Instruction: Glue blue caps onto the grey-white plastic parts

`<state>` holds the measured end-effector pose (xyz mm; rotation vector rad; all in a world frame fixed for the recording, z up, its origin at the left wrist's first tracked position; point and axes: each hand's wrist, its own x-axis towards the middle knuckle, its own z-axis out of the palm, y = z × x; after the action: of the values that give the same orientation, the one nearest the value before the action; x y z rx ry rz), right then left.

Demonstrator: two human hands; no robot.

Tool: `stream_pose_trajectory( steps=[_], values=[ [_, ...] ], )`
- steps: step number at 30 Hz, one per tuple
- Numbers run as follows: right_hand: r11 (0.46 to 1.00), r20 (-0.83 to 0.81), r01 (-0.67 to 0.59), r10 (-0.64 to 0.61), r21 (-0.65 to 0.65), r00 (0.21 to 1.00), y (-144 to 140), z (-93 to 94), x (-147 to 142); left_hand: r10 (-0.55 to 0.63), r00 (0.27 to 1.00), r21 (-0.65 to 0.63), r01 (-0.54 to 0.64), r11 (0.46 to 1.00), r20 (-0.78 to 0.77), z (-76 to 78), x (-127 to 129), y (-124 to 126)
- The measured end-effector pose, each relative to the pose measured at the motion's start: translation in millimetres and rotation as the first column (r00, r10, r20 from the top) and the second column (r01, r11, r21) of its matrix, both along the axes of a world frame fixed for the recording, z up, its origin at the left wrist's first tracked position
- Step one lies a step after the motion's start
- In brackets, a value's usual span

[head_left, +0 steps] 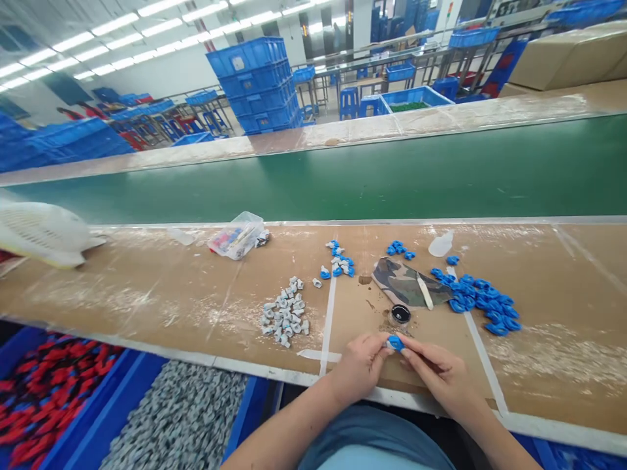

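Observation:
Between my fingertips, just over the near part of the bench, is a small blue plastic part (396, 343) with a bit of grey at its left end. My left hand (361, 363) pinches its left side and my right hand (438, 371) grips its right side. Right beyond them stands a small round pot of black liquid (400, 314). A camouflage cloth (399, 281) lies behind the pot, with a white-handled tool (424, 291) across it. Loose grey parts (287, 312) form a pile to the left; blue parts (482, 300) are heaped to the right. Joined blue-and-grey pieces (339, 261) lie farther back.
A green conveyor belt (313, 186) runs behind the cardboard-covered bench. A clear plastic box (238, 236) and a white basket (42, 228) stand to the left. Below the bench edge are bins of red parts (59, 391) and grey parts (181, 411).

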<state>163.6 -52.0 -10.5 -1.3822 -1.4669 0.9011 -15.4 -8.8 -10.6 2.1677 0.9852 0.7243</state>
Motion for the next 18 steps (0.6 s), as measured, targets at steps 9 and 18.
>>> stream_pose_trajectory(
  steps=[9,18],
  values=[
    [0.97,0.023,0.226,-0.225,-0.092,0.974,-11,-22.6,66,0.487,0.813,0.343,-0.38,0.859,-0.319,9.4,-45,80],
    [0.964,-0.006,0.225,-0.228,-0.141,0.974,-9,-32.5,74,0.453,0.768,0.076,-0.473,0.878,-0.452,20.0,-30,121]
  ],
)
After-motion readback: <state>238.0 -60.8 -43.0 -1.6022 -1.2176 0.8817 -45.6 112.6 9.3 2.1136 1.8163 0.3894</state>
